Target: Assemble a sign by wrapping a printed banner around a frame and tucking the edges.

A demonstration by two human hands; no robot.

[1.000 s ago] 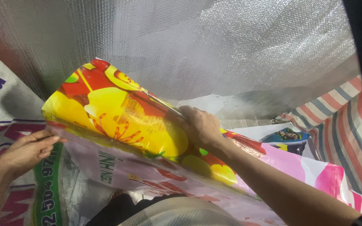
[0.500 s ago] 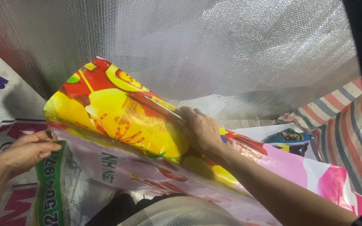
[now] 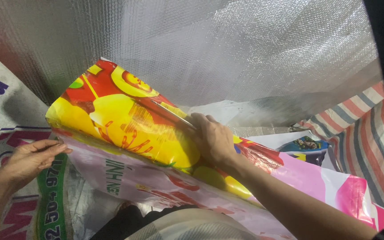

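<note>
A glossy printed sheet (image 3: pixel 125 129) with red and yellow flowers is folded over in front of me, its pink and white underside (image 3: pixel 125 178) facing down. My right hand (image 3: pixel 212 140) rests on the fold and grips a thin metal blade (image 3: pixel 172 113) that lies along the yellow print. My left hand (image 3: pixel 30 158) holds the sheet's left edge between thumb and fingers. What kind of tool the blade belongs to is hidden under the hand.
Silver bubble foil (image 3: pixel 227 53) hangs across the back. A white banner with purple and green lettering (image 3: pixel 10 111) lies at the left. Striped red, white and blue tarpaulin (image 3: pixel 356 133) lies at the right, a small printed picture (image 3: pixel 305 144) beside it.
My right hand has slid slightly down the fold, and more of the blade shows ahead of it. My left hand has stayed at the sheet's left edge.
</note>
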